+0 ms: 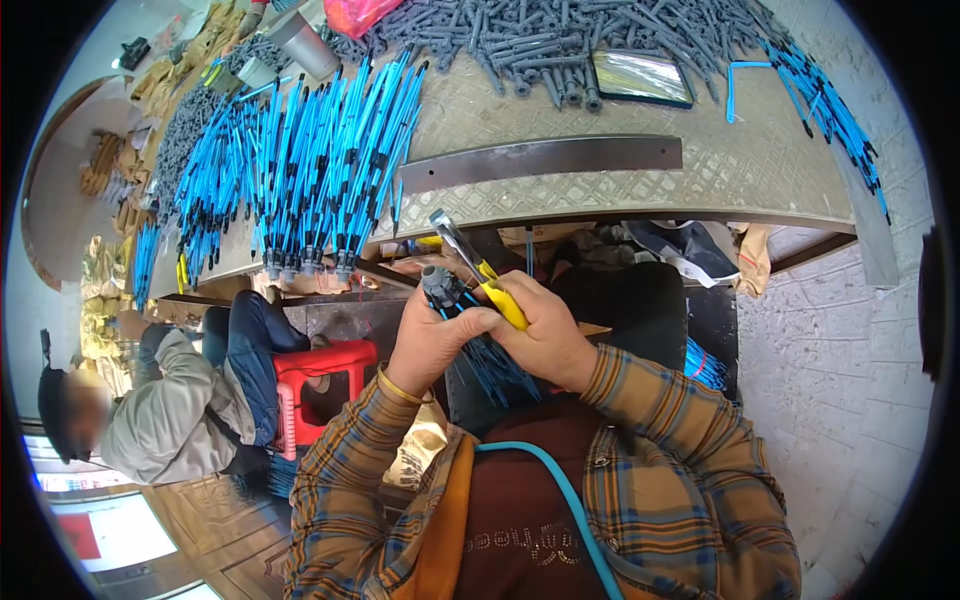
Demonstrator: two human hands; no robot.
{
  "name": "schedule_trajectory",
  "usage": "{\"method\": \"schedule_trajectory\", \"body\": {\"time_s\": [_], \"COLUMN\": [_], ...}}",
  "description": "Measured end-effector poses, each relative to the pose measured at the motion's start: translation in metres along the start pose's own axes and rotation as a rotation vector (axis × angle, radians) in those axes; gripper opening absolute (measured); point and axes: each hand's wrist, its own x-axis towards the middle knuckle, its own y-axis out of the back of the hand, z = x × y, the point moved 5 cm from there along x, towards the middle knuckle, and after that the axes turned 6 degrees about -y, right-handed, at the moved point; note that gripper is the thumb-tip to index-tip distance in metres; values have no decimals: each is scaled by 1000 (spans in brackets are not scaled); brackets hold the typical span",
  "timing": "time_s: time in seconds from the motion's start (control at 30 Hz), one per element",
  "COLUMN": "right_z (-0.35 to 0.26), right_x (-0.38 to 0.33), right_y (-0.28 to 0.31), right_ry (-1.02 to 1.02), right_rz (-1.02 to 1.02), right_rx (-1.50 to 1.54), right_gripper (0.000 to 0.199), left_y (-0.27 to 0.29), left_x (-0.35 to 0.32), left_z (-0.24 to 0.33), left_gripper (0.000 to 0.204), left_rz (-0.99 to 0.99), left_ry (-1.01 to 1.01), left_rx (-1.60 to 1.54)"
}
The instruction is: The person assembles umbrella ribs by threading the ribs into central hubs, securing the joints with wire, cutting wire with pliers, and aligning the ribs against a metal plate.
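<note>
My left hand (425, 340) is closed around a bundle of thin blue-and-black tubes (500, 370) in front of my chest. The bundle's grey plastic fittings (440, 284) stick up above the thumb, and the tubes hang down over my lap. Gripped in my right hand (545, 330) is a yellow utility knife (503, 300). Its long silver front (455, 237) points up and to the left, past the grey fittings. Both hands meet at the thumbs, and fingers hide part of the bundle and the knife handle.
Ahead, the table (770, 165) bears a metal bar (540, 163), a phone (642, 78) and a heap of grey plastic plugs (500, 40). Many blue tubes (330, 160) lie at its left, more (825, 110) at its right. A person (170, 400) sits left beside a red stool (325, 385).
</note>
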Motion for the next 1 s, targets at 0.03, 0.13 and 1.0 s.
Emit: {"method": "schedule_trajectory", "body": {"time_s": [0.03,0.13,1.0], "right_z": [0,-1,1], "right_x": [2,2,4], "right_y": [0,2,27], "right_ry": [-8,-29,-65], "right_rz": [-33,-86,11], "right_rx": [8,24,15], "right_gripper": [28,27,21], "left_y": [1,5,-12], "left_x": [0,1,17], "left_z": [0,-2,-9], "left_gripper": [34,33,40], "left_rz": [1,-42,-104], "left_ry": [0,15,-96], "left_rx": [-1,42,168]}}
